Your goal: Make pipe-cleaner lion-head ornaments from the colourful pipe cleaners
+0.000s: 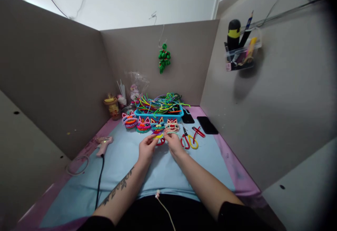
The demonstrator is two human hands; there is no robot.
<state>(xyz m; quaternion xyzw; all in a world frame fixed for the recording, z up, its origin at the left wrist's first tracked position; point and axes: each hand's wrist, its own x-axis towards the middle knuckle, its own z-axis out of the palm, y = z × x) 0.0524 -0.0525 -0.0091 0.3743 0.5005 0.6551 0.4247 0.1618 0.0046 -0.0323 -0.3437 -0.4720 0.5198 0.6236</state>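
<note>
My left hand (146,147) pinches a small pipe-cleaner piece with a yellow part (158,137), and purple and red show around it. Close beside it, the fingers of my right hand (174,144) are closed on a pale green pipe cleaner (172,132) that trails off to the right. Fingers hide part of the piece between the hands. Just beyond stand several fuzzy lion-like heads: a pink and orange one (130,120), a pink and teal one (143,124), a blue one (157,124) and a cream and red one (172,124).
Scissors (190,141) and a red-handled tool (198,132) lie to the right, near a black phone (207,125). Behind the heads, a blue tray (159,116) overflows with pipe cleaners. A pink glue gun (104,146) with a cord rests at left. Grey partitions (152,62) enclose the table.
</note>
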